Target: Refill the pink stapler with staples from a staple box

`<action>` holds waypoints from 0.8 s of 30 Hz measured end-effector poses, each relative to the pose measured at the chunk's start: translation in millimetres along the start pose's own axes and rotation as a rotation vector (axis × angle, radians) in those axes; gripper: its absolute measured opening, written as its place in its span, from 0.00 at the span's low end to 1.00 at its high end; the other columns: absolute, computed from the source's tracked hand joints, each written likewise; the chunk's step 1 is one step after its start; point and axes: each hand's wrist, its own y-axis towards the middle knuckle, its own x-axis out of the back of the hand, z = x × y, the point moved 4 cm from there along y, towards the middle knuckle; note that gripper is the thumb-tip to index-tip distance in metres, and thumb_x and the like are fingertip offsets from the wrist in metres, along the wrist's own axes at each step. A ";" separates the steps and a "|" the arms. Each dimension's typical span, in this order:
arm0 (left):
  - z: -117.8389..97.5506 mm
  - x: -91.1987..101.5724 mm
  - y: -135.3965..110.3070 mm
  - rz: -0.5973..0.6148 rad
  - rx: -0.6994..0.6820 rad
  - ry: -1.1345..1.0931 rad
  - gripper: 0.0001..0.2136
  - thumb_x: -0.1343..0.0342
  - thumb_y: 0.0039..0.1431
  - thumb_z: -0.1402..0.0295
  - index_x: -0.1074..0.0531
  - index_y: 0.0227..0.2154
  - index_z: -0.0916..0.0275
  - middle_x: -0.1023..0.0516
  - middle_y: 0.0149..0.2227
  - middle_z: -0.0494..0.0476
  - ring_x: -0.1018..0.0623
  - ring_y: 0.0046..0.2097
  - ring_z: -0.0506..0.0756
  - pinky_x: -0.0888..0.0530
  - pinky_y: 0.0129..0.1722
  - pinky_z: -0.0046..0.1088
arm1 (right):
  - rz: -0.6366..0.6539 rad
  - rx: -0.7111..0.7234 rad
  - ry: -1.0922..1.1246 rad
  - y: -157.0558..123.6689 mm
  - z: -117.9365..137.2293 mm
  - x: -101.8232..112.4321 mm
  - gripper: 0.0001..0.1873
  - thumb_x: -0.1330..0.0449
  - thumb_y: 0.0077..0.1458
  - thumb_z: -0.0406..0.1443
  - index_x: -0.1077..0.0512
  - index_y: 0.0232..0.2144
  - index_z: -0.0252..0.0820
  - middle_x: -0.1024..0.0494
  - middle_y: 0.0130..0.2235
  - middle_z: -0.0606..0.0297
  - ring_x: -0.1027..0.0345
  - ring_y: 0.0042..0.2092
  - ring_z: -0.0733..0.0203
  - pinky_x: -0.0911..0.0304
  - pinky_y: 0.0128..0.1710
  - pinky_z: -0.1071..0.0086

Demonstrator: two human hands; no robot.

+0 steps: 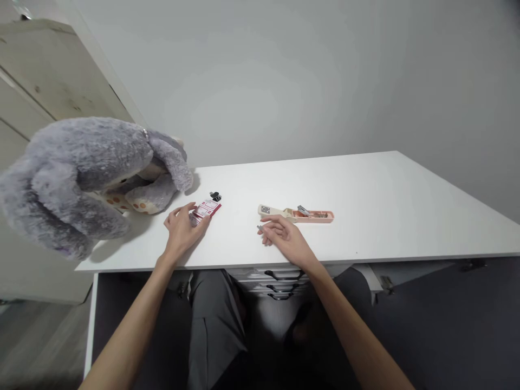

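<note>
My left hand (182,228) rests at the left of the table with its thumb and fingers around a small red-and-white staple box (209,205). Part of the box is hidden behind the fingers. Near the middle, my right hand (283,235) pinches a short grey strip of staples (260,228) between thumb and fingertips, just above the tabletop. Right behind that hand lies a stapler (312,216), opened out flat, with a cream top, a pinkish-orange base and a metal piece tilted up from its channel.
A large grey plush toy (93,157) leans over the table's left end. Small black items (215,196), perhaps clips, lie behind the box. The white table (390,206) meets a wall at the back. Drawers with black handles (283,275) are below its front edge.
</note>
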 end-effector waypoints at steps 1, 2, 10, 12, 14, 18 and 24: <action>0.7 -0.1 0.1 0.004 -0.007 -0.001 0.30 0.41 0.62 0.48 0.30 0.61 0.62 0.25 0.62 0.73 0.37 0.68 0.78 0.47 0.69 0.63 | -0.005 0.002 0.004 -1.9 2.3 1.6 0.24 0.33 0.62 0.54 0.25 0.50 0.43 0.18 0.38 0.61 0.24 0.35 0.60 0.28 0.38 0.64; 0.8 0.1 -0.2 0.003 -0.015 -0.003 0.30 0.41 0.62 0.49 0.30 0.61 0.62 0.25 0.63 0.73 0.37 0.69 0.78 0.47 0.70 0.63 | -0.015 0.000 0.009 -4.3 5.0 4.0 0.24 0.33 0.62 0.54 0.23 0.50 0.43 0.18 0.38 0.61 0.24 0.35 0.60 0.28 0.37 0.63; -53.3 -4.6 -14.3 -0.113 -0.367 -0.152 0.19 0.40 0.64 0.60 0.27 0.56 0.58 0.26 0.63 0.67 0.35 0.68 0.71 0.42 0.70 0.57 | -0.294 -0.043 0.006 -27.0 35.8 66.9 0.21 0.30 0.60 0.53 0.18 0.46 0.45 0.18 0.40 0.60 0.28 0.34 0.61 0.27 0.36 0.63; -76.9 -14.9 -16.0 -0.045 -0.452 -0.234 0.16 0.41 0.66 0.61 0.26 0.54 0.57 0.24 0.60 0.65 0.31 0.66 0.68 0.40 0.69 0.54 | -0.369 -0.024 -0.042 -29.0 46.4 87.9 0.21 0.31 0.60 0.52 0.17 0.46 0.45 0.20 0.35 0.63 0.29 0.33 0.61 0.26 0.38 0.62; -97.2 -27.2 -13.9 0.022 -0.428 -0.354 0.15 0.42 0.68 0.60 0.26 0.53 0.58 0.23 0.58 0.65 0.26 0.62 0.65 0.33 0.65 0.50 | -0.430 0.004 -0.111 -29.5 56.1 105.8 0.20 0.31 0.61 0.52 0.17 0.45 0.45 0.21 0.33 0.64 0.29 0.33 0.60 0.25 0.41 0.60; -124.4 -56.9 -3.5 0.231 -0.135 -0.616 0.19 0.45 0.70 0.52 0.26 0.53 0.61 0.19 0.49 0.63 0.20 0.44 0.58 0.25 0.44 0.36 | -0.463 0.015 -0.209 -27.5 65.9 126.4 0.23 0.32 0.61 0.54 0.17 0.46 0.43 0.20 0.33 0.63 0.25 0.37 0.56 0.24 0.48 0.56; -147.5 -78.1 4.1 0.398 -0.065 -0.700 0.21 0.44 0.69 0.50 0.27 0.52 0.62 0.19 0.31 0.54 0.22 0.36 0.56 0.29 0.42 0.34 | -0.397 -0.007 -0.319 -18.6 61.6 130.5 0.28 0.28 0.56 0.54 0.17 0.49 0.41 0.15 0.36 0.58 0.20 0.40 0.52 0.23 0.49 0.54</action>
